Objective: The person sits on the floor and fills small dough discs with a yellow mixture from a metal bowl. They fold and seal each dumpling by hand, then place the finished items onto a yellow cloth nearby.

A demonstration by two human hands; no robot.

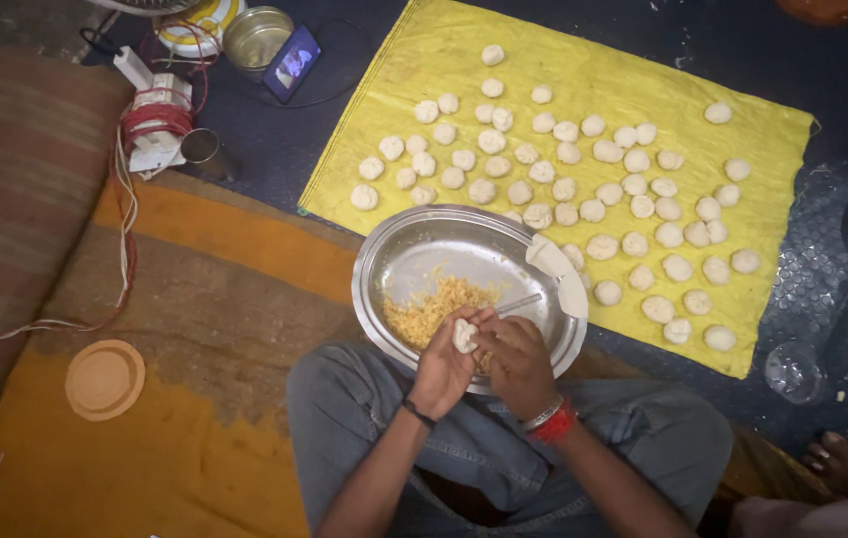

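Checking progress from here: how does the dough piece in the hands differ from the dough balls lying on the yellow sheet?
The dough piece is held between the left hand and right hand above the steel tray; the dough balls lie loose in rows on the yellow sheet. The held piece looks irregular and pinched; the balls are rounded and closed. Both are pale white dough of similar size.
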